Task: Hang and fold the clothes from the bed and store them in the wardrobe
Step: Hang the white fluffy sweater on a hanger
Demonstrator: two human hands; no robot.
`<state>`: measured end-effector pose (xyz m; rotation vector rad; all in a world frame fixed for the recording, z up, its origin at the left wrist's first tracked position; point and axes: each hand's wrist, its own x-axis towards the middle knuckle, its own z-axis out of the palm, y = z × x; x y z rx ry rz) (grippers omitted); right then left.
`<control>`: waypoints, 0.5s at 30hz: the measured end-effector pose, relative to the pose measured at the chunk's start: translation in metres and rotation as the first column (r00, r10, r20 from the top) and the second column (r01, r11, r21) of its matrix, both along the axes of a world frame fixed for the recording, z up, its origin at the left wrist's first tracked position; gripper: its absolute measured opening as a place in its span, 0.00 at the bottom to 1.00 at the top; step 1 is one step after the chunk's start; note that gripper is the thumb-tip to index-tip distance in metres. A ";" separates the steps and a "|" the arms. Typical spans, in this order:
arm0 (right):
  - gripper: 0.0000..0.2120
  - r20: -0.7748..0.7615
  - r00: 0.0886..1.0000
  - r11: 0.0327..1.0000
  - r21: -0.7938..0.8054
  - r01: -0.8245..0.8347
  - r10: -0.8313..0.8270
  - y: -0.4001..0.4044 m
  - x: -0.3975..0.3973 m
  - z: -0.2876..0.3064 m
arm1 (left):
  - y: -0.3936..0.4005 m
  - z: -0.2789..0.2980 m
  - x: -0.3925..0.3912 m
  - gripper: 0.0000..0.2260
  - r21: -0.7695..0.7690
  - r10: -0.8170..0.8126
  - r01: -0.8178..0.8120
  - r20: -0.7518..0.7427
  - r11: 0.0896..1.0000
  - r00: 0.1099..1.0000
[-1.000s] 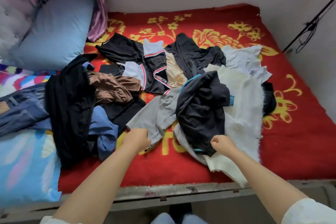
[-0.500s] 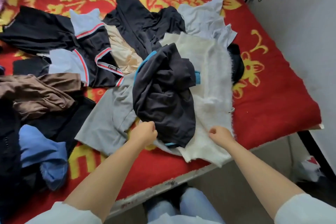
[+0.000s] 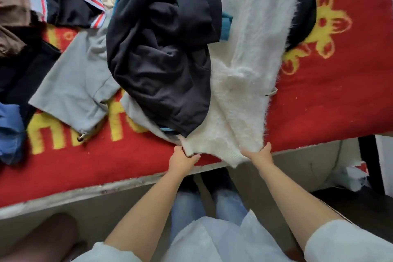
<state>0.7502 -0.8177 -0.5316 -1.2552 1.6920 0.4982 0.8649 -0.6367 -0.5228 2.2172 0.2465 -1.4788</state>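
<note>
My left hand (image 3: 183, 158) is pinching the hem of the white sweater (image 3: 240, 83) while my right hand (image 3: 260, 154) is gripping the same hem further along. The sweater is lying at the edge of the bed (image 3: 331, 95), with a black garment (image 3: 161, 53) resting on top of it.

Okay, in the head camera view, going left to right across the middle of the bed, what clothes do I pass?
Blue garment → grey shirt → black garment → white fluffy sweater, whose hem the left hand and right hand grip → bare red blanket.
</note>
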 end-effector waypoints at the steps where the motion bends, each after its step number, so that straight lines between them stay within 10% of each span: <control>1: 0.42 0.046 0.995 0.996 0.029 0.085 -0.086 0.002 -0.004 -0.006 | -0.002 -0.006 -0.004 0.24 -0.026 0.146 -0.146 -0.035 0.989 0.989; 6: 0.16 0.204 0.937 0.948 0.206 0.243 -0.284 0.000 -0.006 -0.007 | -0.011 -0.012 0.003 0.18 -0.085 0.419 -0.434 -0.156 0.897 0.895; 15: 0.12 0.511 0.854 0.988 0.156 0.018 -0.096 -0.054 0.038 0.082 | -0.015 0.073 0.043 0.12 -0.287 0.356 -0.335 0.023 0.897 0.934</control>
